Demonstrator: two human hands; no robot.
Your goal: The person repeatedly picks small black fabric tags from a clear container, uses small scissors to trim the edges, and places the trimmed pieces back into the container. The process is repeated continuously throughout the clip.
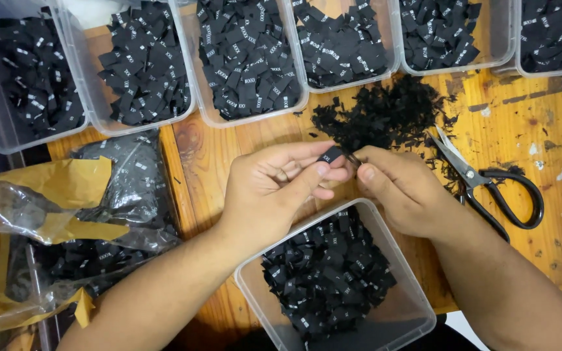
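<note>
Left hand [274,185] pinching a tiny black label [330,155] between thumb and forefinger, right hand [401,188] closed on its other end, right above the clear tub [417,305] of more labels. Looks featherlight, floppy and a bit slick, so probably best gripped flat by the edges with fingertips. Scissors [489,185] lying just past the right hand, untouched.

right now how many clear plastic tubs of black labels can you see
7: six tubs in a row along the top, one near tub below the hands. More may sit out of view.
</note>
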